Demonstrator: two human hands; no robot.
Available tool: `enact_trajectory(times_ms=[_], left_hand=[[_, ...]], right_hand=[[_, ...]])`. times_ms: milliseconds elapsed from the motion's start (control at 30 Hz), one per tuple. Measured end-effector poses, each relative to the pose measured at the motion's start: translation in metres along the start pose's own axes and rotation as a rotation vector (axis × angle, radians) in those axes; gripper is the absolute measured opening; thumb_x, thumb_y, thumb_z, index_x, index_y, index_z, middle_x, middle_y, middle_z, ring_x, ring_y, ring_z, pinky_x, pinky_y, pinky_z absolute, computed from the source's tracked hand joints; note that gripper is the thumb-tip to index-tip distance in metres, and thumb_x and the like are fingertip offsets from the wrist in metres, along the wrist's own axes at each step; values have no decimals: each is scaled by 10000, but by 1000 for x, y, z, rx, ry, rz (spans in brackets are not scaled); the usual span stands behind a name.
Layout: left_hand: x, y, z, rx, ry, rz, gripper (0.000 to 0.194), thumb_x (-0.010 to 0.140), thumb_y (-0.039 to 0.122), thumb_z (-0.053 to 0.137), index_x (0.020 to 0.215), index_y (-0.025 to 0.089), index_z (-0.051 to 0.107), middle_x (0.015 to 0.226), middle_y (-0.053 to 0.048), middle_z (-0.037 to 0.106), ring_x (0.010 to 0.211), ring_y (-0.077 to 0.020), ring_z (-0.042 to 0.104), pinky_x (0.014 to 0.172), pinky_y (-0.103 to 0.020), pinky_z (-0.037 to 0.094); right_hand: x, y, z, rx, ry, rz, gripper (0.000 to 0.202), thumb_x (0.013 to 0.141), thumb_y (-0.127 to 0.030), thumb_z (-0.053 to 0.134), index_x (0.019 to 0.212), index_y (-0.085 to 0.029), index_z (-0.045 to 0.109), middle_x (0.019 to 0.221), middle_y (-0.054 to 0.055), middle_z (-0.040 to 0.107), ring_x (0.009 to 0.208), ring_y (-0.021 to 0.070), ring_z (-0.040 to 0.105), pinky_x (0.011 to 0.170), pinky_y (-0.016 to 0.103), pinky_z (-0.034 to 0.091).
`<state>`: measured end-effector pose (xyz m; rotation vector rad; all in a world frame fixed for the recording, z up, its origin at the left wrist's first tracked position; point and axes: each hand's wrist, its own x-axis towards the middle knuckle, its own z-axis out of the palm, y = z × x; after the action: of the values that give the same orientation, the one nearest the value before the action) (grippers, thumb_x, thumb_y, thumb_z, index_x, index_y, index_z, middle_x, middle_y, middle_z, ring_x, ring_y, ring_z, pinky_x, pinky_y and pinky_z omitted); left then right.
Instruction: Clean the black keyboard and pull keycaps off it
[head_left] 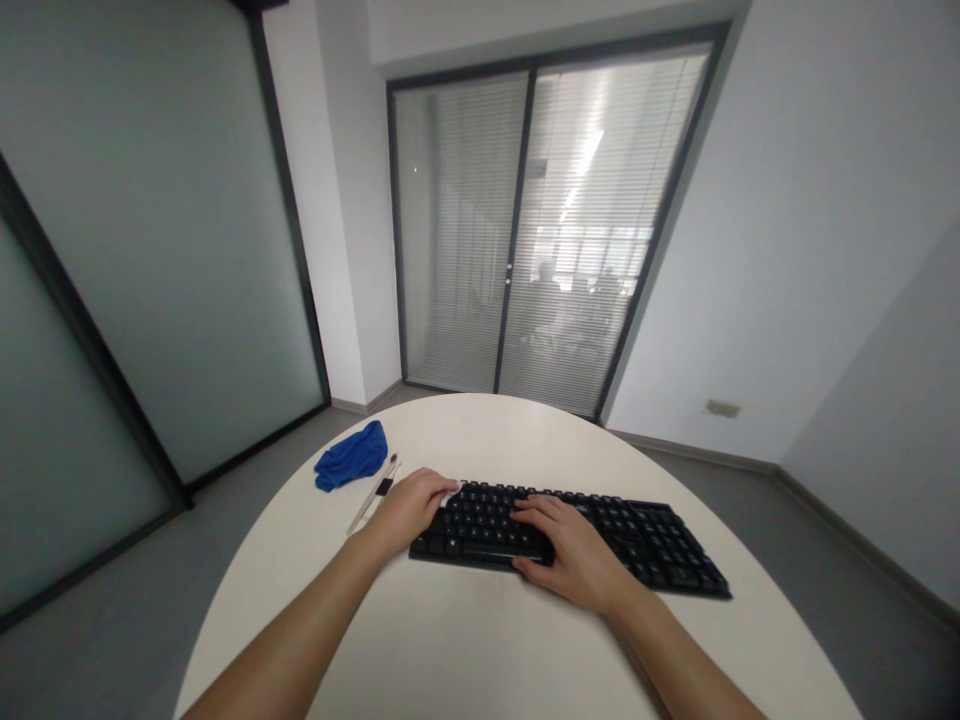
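A black keyboard [480, 520] lies flat on the round white table [450, 640]. At its upper left corner, my left hand [409, 505] is closed on a small white piece [451, 492] that looks like tissue or a wipe; the fingers hide most of it. My right hand [562, 550] rests across the middle keys with fingers spread and the thumb by the front edge, nothing in its grasp. Left of my left hand lie a thin, light-handled brush [367, 505] with a dark tip and a small black piece [384, 487] beside or on it.
A crumpled blue cloth [352, 456] lies near the table's far left edge. Beyond the table stand a glass door with blinds [465, 240], a frosted glass partition [165, 220] on the left and a white wall [787, 230] on the right.
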<state>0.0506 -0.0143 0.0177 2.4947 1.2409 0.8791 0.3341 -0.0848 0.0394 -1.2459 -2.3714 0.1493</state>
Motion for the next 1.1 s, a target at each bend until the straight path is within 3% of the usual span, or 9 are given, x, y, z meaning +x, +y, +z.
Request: enact_trajectory(times_ms=[467,833,1100], left_hand=[[-8,23,-23,122,-161,134,343,868,60,494,1061,254,700,1047,-26,695,1013,-179,608,901,-294,475],[-10,25,-21,162,-162,156,387,842,6,500,1069,236,713,1173,-15,691,1113,-197,562,981,-339,458],[-10,24,-15,202,-89,114,353,862,10,493,1046,219,709,1096,-40,690,1061,-194,574,935,-327,481]], right_hand=[[0,0,-1,-2,9,-7,467,745,-345,714,1193,-230,647,1304,83,601,1216,268,526,1084,450,378],[-3,3,2,-41,5,5,460,832,-436,651,1251,-248,624,1361,76,574,1271,272,503,1104,458,374],[-3,5,5,-48,0,14,476,850,-458,631,1277,-247,609,1386,73,556,1294,268,485,1119,455,362]])
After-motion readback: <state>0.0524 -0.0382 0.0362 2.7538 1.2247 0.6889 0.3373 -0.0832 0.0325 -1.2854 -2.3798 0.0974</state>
